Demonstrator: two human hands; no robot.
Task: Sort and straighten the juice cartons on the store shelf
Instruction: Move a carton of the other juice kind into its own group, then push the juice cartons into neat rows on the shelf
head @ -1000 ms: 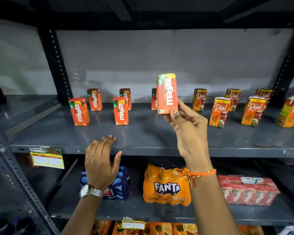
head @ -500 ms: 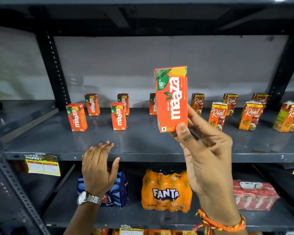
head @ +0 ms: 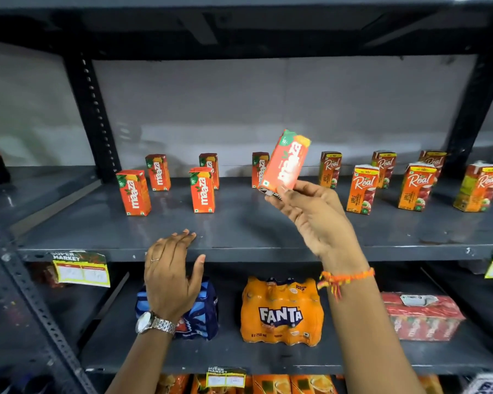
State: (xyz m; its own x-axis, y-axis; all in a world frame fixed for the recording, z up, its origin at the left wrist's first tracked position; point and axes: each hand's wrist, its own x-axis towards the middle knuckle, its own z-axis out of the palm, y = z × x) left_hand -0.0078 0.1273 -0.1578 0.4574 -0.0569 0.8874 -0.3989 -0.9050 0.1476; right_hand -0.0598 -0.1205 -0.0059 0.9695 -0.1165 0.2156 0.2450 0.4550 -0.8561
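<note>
juice cartons all along the grey shelf (head: pixel 254 231), and one orange "maaza" carton (head: pixel 285 162) is up in the air, pinched at its lower end by the right hand (head: pixel 310 214), thumb and fingertips closed on it. it tilts top-to-the-right, a green corner marked "10/-" at its top, above the middle of the shelf. the wrist carries an orange thread band (head: pixel 346 277).

the left hand (head: pixel 171 277) holds nothing, fingers spread and loosely curved, fingertips at the shelf's front edge, a ring on one finger and a metal watch (head: pixel 154 324) on the wrist.

on the shelf's left half stand four more maaza cartons: front left (head: pixel 133 193), back left (head: pixel 158 172), front middle (head: pixel 202 189), one just behind it (head: pixel 209 169), and a fifth (head: pixel 259 169) partly hidden behind the raised one. to the right stand the "real" cartons, reading "apple", one in front (head: pixel 362 189), another (head: pixel 416 186), and an angled one at far right (head: pixel 478 187), more behind.

the shelf below has an orange "fanta" pack (head: pixel 281 311) marked "8 x 250 ml", a blue pack (head: pixel 202 317) behind the left wrist, and a red pack (head: pixel 421 317). a yellow "super market" tag (head: pixel 80 268) hangs on the shelf edge.
</note>
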